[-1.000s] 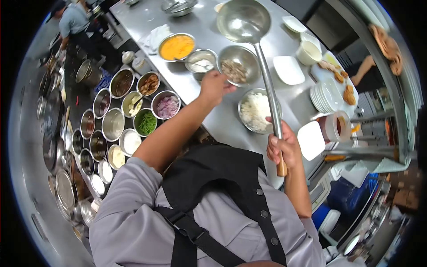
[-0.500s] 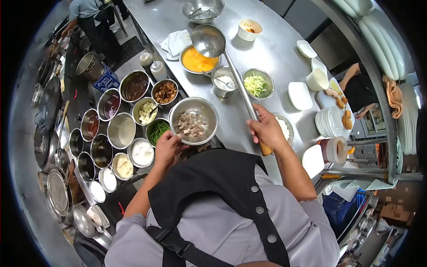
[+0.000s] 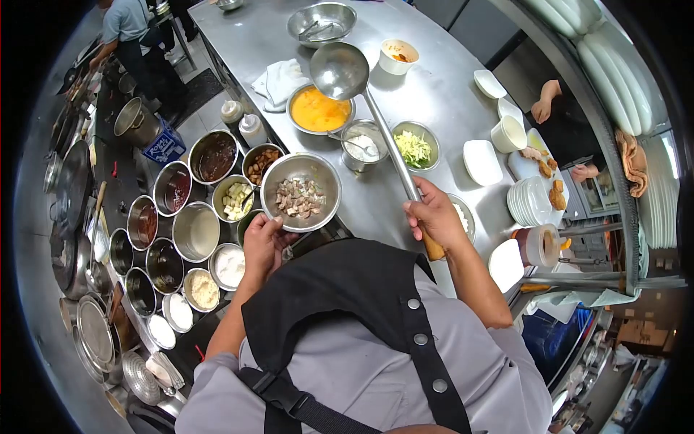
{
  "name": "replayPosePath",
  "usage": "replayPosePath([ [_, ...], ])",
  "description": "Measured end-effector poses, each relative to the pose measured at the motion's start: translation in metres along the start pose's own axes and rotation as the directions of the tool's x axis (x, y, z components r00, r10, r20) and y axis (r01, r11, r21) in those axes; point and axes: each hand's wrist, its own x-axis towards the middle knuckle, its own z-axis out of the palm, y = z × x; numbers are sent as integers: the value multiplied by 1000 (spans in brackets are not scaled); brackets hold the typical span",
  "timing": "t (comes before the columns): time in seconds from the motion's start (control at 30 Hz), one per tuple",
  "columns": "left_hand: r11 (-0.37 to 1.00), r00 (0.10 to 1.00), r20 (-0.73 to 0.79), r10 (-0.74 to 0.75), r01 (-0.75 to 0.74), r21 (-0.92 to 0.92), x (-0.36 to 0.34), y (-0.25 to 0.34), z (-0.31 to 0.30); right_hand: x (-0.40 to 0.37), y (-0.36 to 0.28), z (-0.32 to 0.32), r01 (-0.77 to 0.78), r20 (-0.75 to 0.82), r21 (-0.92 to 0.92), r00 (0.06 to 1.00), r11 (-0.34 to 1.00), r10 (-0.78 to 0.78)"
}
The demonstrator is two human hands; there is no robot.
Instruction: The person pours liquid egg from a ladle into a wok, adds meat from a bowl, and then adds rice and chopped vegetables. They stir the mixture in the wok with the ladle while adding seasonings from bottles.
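My left hand grips the near rim of a steel bowl that holds chopped, pale brown pieces, perhaps meat. It hovers by the table edge and partly covers a pot of green vegetables. In my right hand is a long-handled ladle, held near its wooden grip. The ladle's head is over the table, beside a bowl of beaten egg. Below its handle stand a steel container of white powder with a spoon and a bowl of shredded green vegetable. A bowl with something white is partly hidden behind my right wrist.
Several pots of sauces and ingredients crowd the left side. White dishes and stacked plates line the table's right. A co-worker's hand is near fried pieces on a board. Another person stands far left.
My left hand has shifted the bowl slightly left, covering more of the green vegetable pot. The ladle stays in my right hand, nearly unmoved. The co-worker's arms at right have moved.
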Motion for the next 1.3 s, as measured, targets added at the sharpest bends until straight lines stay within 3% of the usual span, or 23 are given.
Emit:
replayPosePath([
  [0.33,1000,999,-39,-9,10,26,4,-5,-4,-5,6,2,-39,-37,-95,999,995,36],
  [0.5,1000,998,-56,3,-4,-13,-1,-5,-4,-1,8,14,-30,-88,-372,996,928,-3],
  [0.63,1000,998,-61,9,-10,-26,-5,-7,-9,5,-6,17,-69,-56,-431,997,900,50],
  [0.7,999,998,-61,11,-13,-33,-9,-7,-9,13,-13,13,-182,72,-168,978,969,196],
  [0.73,999,998,-64,16,-19,-42,-11,-5,-8,14,-18,13,-181,72,-168,978,969,195],
  [0.8,998,997,-67,24,-27,-51,-13,-5,-9,13,-31,15,-319,161,254,945,913,285],
  [0.87,998,997,-63,36,-39,-53,-12,-6,-13,13,-38,15,-331,181,314,941,890,286],
  [0.93,997,996,-75,38,-43,-63,-14,-5,-13,15,-41,8,-409,305,484,907,774,289],
  [1.07,995,993,-112,36,-45,-84,-17,-3,-10,15,-39,-2,-463,440,621,874,633,208],
  [1.3,995,997,-58,49,-54,-87,-13,-5,-12,4,-40,0,-447,451,657,878,607,159],
])
